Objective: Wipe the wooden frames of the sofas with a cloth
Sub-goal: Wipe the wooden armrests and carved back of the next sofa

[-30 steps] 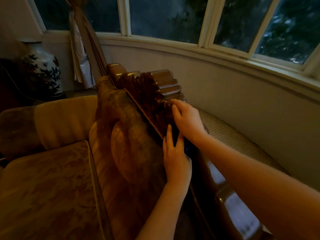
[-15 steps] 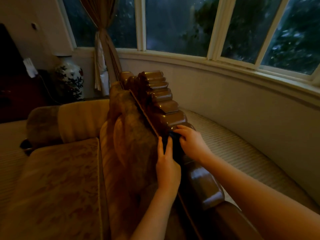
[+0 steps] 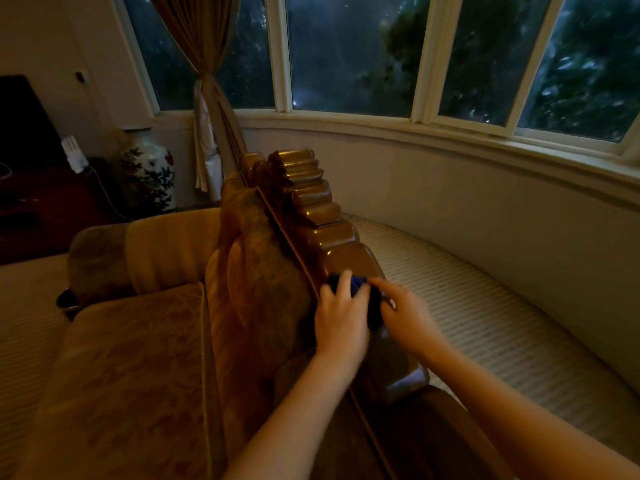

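The sofa's carved wooden frame (image 3: 313,199) runs along the top of its back, stepped and glossy brown. A dark blue cloth (image 3: 360,289) lies bunched on the frame between both hands. My left hand (image 3: 341,318) holds the cloth from the cushion side, fingers curled over it. On the window side, my right hand (image 3: 405,311) pinches the same cloth. Most of the cloth is hidden under the hands.
Brown patterned back cushions (image 3: 263,296) and the seat cushion (image 3: 131,368) lie left of the frame. A curved white wall (image 3: 485,216) under bay windows stands right, with pale carpet (image 3: 467,306) between. A floral vase (image 3: 147,169) and tied curtain (image 3: 207,133) stand at the far end.
Both hands slid toward me along the frame. My left hand left the cushion edge and now holds the cloth together with the right. The view widened as my head drew back.
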Demonstrator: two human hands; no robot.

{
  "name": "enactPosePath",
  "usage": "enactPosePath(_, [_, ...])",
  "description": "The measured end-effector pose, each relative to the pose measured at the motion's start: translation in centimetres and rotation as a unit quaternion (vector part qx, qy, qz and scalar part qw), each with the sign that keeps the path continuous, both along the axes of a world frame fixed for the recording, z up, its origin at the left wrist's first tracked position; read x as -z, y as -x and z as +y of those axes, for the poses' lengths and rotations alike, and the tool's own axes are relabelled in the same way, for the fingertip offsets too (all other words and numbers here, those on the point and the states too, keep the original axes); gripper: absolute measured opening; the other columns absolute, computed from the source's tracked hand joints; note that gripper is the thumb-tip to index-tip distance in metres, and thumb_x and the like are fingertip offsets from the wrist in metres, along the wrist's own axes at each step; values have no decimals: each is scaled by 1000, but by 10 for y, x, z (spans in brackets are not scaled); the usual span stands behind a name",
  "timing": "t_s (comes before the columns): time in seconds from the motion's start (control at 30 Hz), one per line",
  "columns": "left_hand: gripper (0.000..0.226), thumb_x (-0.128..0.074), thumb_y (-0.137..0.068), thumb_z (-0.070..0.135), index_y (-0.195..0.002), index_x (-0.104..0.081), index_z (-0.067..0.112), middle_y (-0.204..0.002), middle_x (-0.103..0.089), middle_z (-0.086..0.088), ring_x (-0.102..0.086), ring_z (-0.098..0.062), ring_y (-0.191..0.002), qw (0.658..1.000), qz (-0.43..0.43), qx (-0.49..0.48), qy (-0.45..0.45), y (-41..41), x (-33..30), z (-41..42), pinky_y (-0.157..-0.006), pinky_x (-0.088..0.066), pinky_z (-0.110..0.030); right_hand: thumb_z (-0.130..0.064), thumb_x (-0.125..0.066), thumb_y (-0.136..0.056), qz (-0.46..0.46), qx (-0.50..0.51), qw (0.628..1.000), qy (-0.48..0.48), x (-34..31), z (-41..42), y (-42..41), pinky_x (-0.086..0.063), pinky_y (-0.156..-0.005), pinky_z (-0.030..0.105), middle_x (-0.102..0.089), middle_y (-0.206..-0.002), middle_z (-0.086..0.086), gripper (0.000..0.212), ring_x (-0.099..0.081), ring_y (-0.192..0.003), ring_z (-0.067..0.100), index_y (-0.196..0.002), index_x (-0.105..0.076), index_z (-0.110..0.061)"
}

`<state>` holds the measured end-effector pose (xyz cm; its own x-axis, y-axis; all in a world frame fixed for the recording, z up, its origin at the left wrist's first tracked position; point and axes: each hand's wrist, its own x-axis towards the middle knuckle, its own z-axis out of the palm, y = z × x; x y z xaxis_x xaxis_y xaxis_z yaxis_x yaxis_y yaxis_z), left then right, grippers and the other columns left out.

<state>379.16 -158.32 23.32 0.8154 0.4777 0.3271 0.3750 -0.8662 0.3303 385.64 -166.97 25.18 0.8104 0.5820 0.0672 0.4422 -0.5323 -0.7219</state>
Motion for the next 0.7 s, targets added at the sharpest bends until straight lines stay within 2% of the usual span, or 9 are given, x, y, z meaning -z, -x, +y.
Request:
enactPosePath(0.07, [53, -51, -93, 12, -142, -37, 27, -154, -18, -3, -30, -32, -128, 999, -22, -10, -36, -25, -12, 28, -104, -34, -39, -11, -44, -94, 4, 16, 1000, -21, 3, -1, -4, -49, -95, 40, -56, -130, 3, 45, -60, -107, 20, -138, -45, -23])
enactPosePath(0.17, [57, -56, -92, 15, -144, -34, 25, -156, -17, -3, -19, -33, -139, 997, 0, -24, -68, -66, -24, 67, -111, -27, -40, -12, -41, -97, -17, 21, 999, -46, 1, 18, -9, -37, -105, 29, -48, -139, 0, 45, -48, -123, 15, -141, -41, -20])
enactPosePath(0.23, [54, -53, -94, 17, -144, -34, 25, -156, -19, -4, -16, -31, -141, 996, 15, -28, -83, -91, -29, 91, -112, -26, -41, -9, -39, -97, -54, 18, 997, -57, -6, 40, -16, -29, -108, 27, -41, -145, 1, 46, -38, -132, 15, -142, -39, -16])
enactPosePath(0.3, [47, -45, -98, 19, -143, -37, 26, -154, -24, -4, -19, -30, -141, 995, 14, -16, -98, -112, -32, 113, -113, -24, -40, -8, -36, -97, -95, 6, 995, -40, -12, 65, -26, -24, -115, 30, -33, -151, 2, 48, -28, -139, 15, -144, -35, -15])
enactPosePath(0.4, [41, -41, -99, 20, -140, -43, 23, -148, -37, -6, -31, -30, -134, 995, -27, 27, -89, -141, -34, 142, -109, -27, -38, -7, -33, -96, -135, -11, 990, 39, -13, 93, -49, -16, -118, 33, -24, -155, 4, 51, -16, -144, 16, -146, -30, -12])
enactPosePath(0.53, [37, -46, -97, 13, -133, -53, 15, -132, -52, -10, -43, -29, -124, 995, -74, 44, -41, -172, -48, 176, -104, -36, -40, -10, -33, -94, -151, -7, 982, 116, -8, 109, -71, -11, -118, 38, -19, -157, 1, 53, -17, -144, 15, -147, -28, -13])
enactPosePath(0.7, [38, -49, -96, 10, -133, -52, 12, -136, -49, -10, -42, -27, -127, 992, -93, 88, -19, -176, -49, 184, -108, -34, -36, -12, -31, -96, -190, -9, 975, 118, 0, 111, -76, -11, -119, 38, -20, -156, 0, 52, -16, -144, 14, -147, -27, -15])
